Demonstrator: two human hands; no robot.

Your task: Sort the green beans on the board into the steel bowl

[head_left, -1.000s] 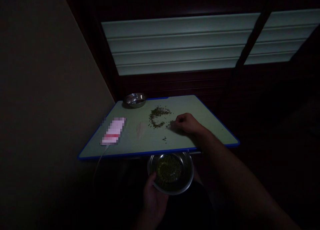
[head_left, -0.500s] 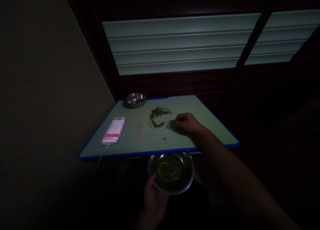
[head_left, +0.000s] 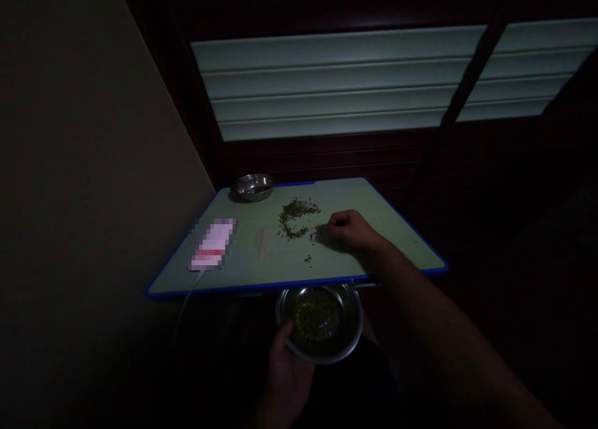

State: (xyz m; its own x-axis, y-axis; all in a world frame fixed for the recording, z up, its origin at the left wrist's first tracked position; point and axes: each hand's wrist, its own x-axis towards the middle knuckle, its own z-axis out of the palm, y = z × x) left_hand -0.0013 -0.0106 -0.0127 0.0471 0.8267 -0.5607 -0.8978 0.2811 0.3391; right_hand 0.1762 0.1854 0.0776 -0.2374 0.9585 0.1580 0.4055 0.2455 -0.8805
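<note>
My left hand (head_left: 290,376) grips a round metal bowl (head_left: 352,342) by its near left side, thumb over the rim. Inside the bowl lies a heap of small green beans (head_left: 315,315). It is held just below the front edge of a pale green table. My right hand (head_left: 352,228) rests over the tabletop with its fingers drawn together; what they pinch, if anything, is hidden. Close to its fingertips is a small pale patch, too dark to make out. Left of that hand, more green beans (head_left: 296,216) are scattered in a loose curve, with a few (head_left: 308,259) nearer the front edge.
A smaller metal bowl (head_left: 253,188) stands at the table's back left corner. On the left side lies a blurred phone (head_left: 213,245) with a white cable (head_left: 185,304) hanging off the front. The table (head_left: 374,195) has a blue rim. Dark slatted panels rise behind it.
</note>
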